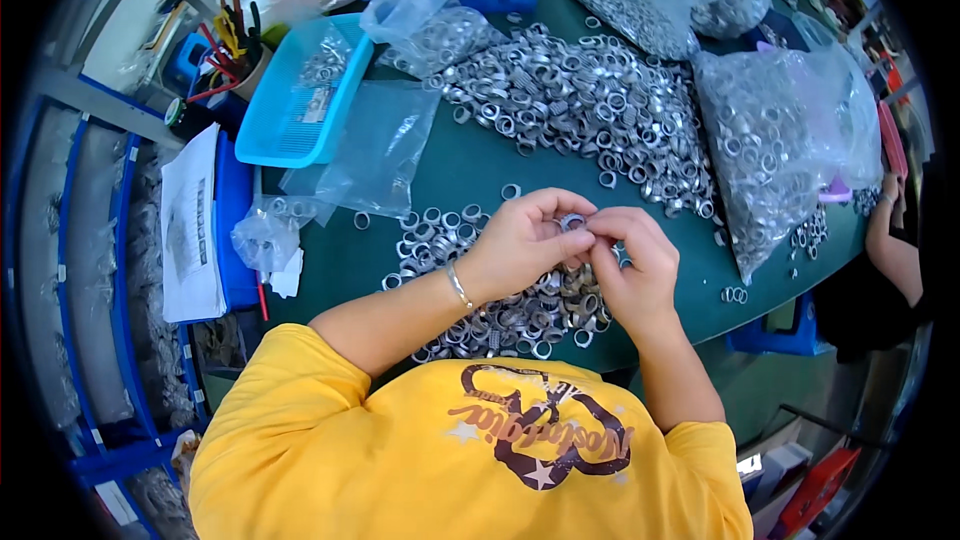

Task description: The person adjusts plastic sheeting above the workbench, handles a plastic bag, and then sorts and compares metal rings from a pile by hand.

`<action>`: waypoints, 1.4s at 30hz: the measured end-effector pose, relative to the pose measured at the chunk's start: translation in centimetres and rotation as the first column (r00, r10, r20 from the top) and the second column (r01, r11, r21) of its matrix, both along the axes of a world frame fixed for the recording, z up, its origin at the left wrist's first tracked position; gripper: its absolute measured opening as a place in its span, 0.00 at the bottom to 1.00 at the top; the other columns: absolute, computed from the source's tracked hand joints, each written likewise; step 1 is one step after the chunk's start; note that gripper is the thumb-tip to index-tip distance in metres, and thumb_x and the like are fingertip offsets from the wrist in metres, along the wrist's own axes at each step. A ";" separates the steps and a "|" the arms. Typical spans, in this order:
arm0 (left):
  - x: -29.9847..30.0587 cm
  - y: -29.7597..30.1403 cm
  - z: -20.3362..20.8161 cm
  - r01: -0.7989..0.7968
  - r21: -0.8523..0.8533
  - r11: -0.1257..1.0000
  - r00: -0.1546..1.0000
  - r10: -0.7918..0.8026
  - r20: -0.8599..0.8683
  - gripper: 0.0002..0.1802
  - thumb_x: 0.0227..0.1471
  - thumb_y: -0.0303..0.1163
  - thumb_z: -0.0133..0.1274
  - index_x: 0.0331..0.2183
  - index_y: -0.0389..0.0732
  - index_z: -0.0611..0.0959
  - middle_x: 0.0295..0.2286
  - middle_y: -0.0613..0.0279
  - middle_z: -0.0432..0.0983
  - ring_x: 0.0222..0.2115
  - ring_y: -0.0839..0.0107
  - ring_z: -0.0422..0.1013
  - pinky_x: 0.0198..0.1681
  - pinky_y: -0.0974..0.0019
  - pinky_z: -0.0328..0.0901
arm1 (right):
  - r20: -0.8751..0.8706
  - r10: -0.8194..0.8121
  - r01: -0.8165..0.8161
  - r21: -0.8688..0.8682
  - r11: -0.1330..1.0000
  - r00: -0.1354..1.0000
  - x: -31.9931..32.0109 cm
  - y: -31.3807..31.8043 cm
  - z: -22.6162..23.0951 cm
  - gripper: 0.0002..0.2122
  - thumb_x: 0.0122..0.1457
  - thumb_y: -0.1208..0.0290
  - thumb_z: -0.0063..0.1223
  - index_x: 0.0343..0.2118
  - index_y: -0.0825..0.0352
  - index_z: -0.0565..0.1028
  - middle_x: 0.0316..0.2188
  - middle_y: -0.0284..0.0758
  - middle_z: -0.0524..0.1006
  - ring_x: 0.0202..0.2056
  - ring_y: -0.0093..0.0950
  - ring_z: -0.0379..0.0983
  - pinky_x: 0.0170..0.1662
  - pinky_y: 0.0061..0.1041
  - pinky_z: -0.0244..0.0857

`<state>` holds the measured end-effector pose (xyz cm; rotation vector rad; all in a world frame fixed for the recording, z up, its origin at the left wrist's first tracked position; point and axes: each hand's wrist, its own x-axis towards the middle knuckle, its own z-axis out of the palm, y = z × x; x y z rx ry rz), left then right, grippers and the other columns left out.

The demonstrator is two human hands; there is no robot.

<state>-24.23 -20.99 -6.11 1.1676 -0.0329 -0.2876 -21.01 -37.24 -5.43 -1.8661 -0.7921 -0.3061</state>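
Note:
My left hand (528,245), with a silver bangle on its wrist, pinches a small metal ring (573,223) between thumb and fingers. Fingertips of my right hand (638,265) are closed against the same ring from the other side. Both hands are raised over a near pile of loose metal rings (515,325), partly covered by my hands and forearms. Beyond them a larger heap of similar grey rings (590,100) spreads across the green table (460,165).
A light-blue basket (330,145) and a flat clear bag (385,145) lie at the left. Full bags of rings (765,140) stand at the right. Papers (190,230) hang beside a blue rack (75,240). Another person's arm (890,250) shows at the far right.

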 end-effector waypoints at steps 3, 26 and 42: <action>2.4 2.0 2.3 -0.274 0.135 0.952 0.947 0.243 0.209 0.11 0.52 0.23 0.48 0.40 0.35 0.73 0.31 0.58 0.75 0.29 0.72 0.73 0.32 0.72 0.69 | -0.143 -0.067 0.089 0.147 0.985 0.987 0.1 0.0 0.2 0.08 0.45 0.87 0.51 0.29 0.70 0.74 0.32 0.36 0.75 0.33 0.26 0.73 0.33 0.20 0.67; 7.9 4.8 -3.9 -0.532 0.846 0.046 0.818 -0.231 0.527 0.12 0.40 0.30 0.57 0.30 0.41 0.74 0.28 0.57 0.68 0.28 0.56 0.71 0.29 0.57 0.67 | 0.060 -0.343 0.256 -0.786 0.563 0.937 6.5 -0.3 -4.2 0.10 0.51 0.65 0.48 0.24 0.67 0.76 0.25 0.42 0.77 0.28 0.41 0.75 0.33 0.38 0.69; 7.0 5.8 -3.5 -0.451 0.870 0.200 0.860 -0.164 0.483 0.14 0.36 0.24 0.56 0.31 0.39 0.73 0.27 0.58 0.69 0.26 0.66 0.70 0.30 0.66 0.66 | -0.411 0.055 0.098 0.341 0.935 0.910 1.1 -0.8 -2.6 0.11 0.48 0.86 0.49 0.35 0.70 0.67 0.30 0.35 0.76 0.30 0.17 0.71 0.34 0.16 0.66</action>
